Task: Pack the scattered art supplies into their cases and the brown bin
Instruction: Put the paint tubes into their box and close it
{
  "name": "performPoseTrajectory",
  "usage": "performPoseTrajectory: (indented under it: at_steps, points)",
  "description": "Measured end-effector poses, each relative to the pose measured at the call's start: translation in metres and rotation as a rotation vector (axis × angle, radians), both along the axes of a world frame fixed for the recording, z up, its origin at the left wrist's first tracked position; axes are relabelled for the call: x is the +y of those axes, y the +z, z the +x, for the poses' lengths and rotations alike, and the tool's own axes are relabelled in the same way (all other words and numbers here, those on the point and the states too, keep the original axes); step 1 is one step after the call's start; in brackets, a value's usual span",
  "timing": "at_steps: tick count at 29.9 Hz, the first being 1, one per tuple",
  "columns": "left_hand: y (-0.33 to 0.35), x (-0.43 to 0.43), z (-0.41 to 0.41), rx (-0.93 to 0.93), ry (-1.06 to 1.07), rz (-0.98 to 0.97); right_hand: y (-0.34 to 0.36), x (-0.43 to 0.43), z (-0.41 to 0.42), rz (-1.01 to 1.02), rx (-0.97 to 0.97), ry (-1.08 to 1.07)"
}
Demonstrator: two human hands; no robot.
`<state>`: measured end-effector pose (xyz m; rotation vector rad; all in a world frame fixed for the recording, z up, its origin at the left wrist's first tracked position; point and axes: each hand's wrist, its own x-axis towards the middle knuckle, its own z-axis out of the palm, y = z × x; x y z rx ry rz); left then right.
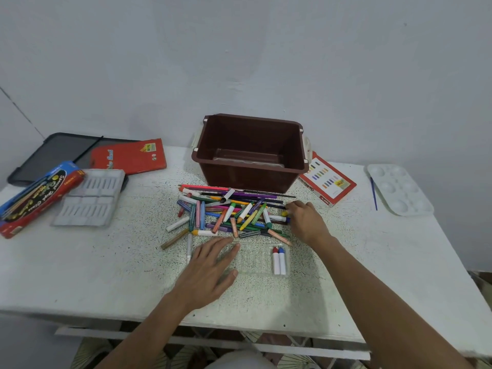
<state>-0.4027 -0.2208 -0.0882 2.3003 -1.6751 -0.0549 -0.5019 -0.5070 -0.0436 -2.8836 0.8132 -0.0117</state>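
Observation:
A heap of crayons, pastels and pencils (231, 213) lies mid-table in front of the empty brown bin (213, 166). A clear plastic tray (255, 259) lies nearer me and holds two white crayons (279, 261), one red-tipped and one blue-tipped. My left hand (210, 267) rests flat with straight fingers on the tray's left end. My right hand (306, 217) reaches into the right edge of the heap, fingers curled around a yellow-tipped crayon (285, 213).
At the left lie a grey moulded tray (90, 198), a red-and-blue crayon box (37, 198), a red case (130, 157) and a dark mesh pouch (53, 153). A pastel box (327, 182) sits right of the bin, then a blue brush (373, 193) and white palette (399, 189).

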Motion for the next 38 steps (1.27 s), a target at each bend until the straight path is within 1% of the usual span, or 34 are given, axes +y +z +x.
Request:
performPoseTrajectory:
  at_steps: [9, 14, 16, 18, 20, 24, 28, 30, 38]
  points:
    - [0.0, 0.001, 0.0, -0.001, 0.006, 0.0, -0.007, -0.006, -0.011, -0.002, -0.139, -0.021]
    - [0.0, 0.0, 0.0, -0.002, 0.008, 0.002, -0.002, 0.001, -0.015, 0.064, -0.266, -0.059]
    - [0.0, 0.0, 0.0, -0.002, 0.007, 0.0, 0.005, 0.008, -0.014, 0.185, -0.343, -0.132]
    - [0.0, 0.0, 0.0, -0.005, 0.007, 0.0, 0.013, 0.016, -0.013, 0.399, -0.428, -0.221]
    - [0.0, 0.0, 0.0, -0.006, 0.007, -0.001, 0.019, 0.025, -0.015, 0.559, -0.503, -0.26]
    - [0.0, 0.0, 0.0, -0.007, -0.001, -0.006, 0.024, 0.035, -0.021, 0.777, -0.598, -0.282]
    - [0.001, 0.0, 0.0, -0.005, 0.002, -0.008, 0.025, 0.044, -0.029, 0.909, -0.626, -0.248]
    - [0.001, 0.0, -0.001, -0.007, 0.002, -0.009, 0.024, 0.049, -0.033, 0.925, -0.611, -0.226]
    - [0.002, 0.0, -0.001, -0.006, 0.003, -0.009, 0.014, 0.066, -0.047, 0.772, -0.469, -0.077]
